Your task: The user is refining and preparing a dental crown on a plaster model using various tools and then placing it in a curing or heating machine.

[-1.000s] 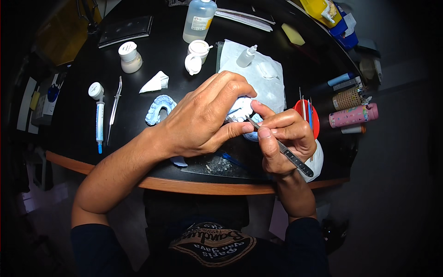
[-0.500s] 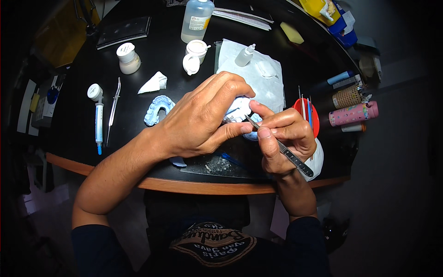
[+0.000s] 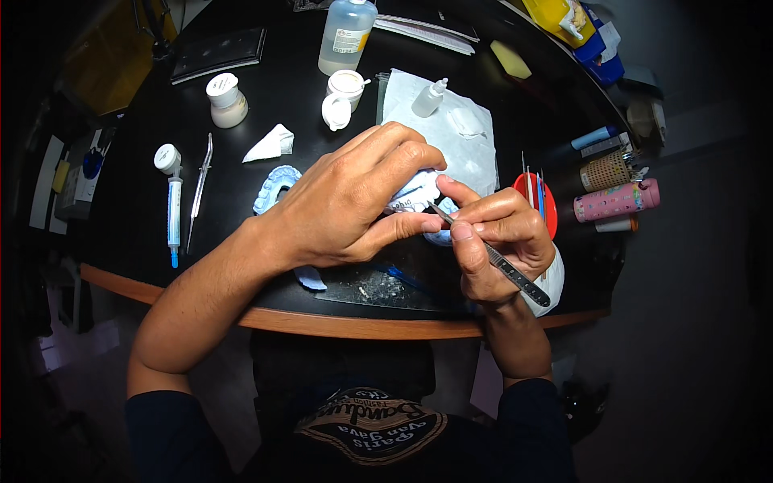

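A pale blue-and-white dental cast (image 3: 415, 193) with dark handwriting on its side sits in my left hand (image 3: 342, 201). The fingers and thumb curl round it and hide much of its far side. Between the thumb and fingers of my right hand (image 3: 506, 241) is a metal scalpel (image 3: 515, 278), its blade tip at the cast's near right edge. Other pale blue cast pieces lie below: a horseshoe-shaped cast (image 3: 274, 187) partly behind my left wrist, a small curved piece (image 3: 311, 278) by the table edge, and another cast (image 3: 440, 237) partly hidden under my hands.
White powder dusts a dark sheet (image 3: 374, 288) near the wooden table edge (image 3: 362, 326). A red dish (image 3: 550, 205) with thin tools stands right. Behind are an uncapped white jar (image 3: 346, 84), a large bottle (image 3: 345, 40) and a dropper bottle (image 3: 428, 98). Tweezers (image 3: 201, 189) and a syringe (image 3: 174, 217) lie left.
The cast has tilted slightly in my left hand, and the scalpel has shifted a little with my right hand. Both grips stay the same.
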Available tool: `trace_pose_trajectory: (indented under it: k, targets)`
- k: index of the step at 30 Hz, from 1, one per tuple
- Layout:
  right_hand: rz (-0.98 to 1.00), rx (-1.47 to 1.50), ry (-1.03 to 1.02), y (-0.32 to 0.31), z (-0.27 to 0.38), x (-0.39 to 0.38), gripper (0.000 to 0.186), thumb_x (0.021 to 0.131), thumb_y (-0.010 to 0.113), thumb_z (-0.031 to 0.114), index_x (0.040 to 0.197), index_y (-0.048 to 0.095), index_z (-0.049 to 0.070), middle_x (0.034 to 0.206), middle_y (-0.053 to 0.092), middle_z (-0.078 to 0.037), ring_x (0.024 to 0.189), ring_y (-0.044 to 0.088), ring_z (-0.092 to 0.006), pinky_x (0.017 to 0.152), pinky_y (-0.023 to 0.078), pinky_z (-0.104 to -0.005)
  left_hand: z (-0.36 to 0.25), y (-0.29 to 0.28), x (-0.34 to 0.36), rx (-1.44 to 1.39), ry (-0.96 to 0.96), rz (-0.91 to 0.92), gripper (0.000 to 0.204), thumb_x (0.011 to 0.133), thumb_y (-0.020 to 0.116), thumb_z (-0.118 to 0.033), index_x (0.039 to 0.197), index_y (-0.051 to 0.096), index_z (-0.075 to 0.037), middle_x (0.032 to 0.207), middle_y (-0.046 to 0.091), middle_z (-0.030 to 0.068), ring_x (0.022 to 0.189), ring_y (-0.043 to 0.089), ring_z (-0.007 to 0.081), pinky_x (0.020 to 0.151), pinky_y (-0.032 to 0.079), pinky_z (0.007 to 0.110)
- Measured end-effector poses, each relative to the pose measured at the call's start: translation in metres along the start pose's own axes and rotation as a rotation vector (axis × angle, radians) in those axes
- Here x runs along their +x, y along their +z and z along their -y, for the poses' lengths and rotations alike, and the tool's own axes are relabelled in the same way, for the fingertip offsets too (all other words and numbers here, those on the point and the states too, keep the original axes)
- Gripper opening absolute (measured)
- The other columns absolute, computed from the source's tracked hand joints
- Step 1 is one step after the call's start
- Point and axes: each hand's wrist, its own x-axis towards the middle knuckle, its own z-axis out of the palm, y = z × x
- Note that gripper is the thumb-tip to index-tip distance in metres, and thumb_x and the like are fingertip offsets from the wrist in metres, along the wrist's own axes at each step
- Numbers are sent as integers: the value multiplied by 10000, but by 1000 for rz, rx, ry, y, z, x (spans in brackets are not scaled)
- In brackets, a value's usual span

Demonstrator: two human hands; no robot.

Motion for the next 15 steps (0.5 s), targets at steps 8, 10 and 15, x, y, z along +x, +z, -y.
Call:
trace_pose_trajectory:
  k: [8,10,15]
  targets:
    - [-4,-14,6,1,-1,0,171,871,724,-96,912,574,-26,879,681,-190,857,755,-236,954,625,-532,1,1,-2,1,-9,-6,517,939,744,-400,1232,572,-9,1128,624,177,1035,647,336,876,523,428]
    - [1,-8,8,0,-1,1,169,866,727,-97,903,579,-25,873,683,-189,854,755,-233,953,625,-534,1,0,-1,6,-8,-2,519,939,745,-401,1233,572,-9,1131,623,177,1036,647,336,876,523,429]
    - [2,-11,32,-2,0,1,163,848,732,-105,874,594,-23,848,690,-183,839,753,-223,949,624,-542,1,0,-1,7,-16,12,524,939,745,-403,1239,572,-9,1136,620,177,1041,646,338,876,523,430]
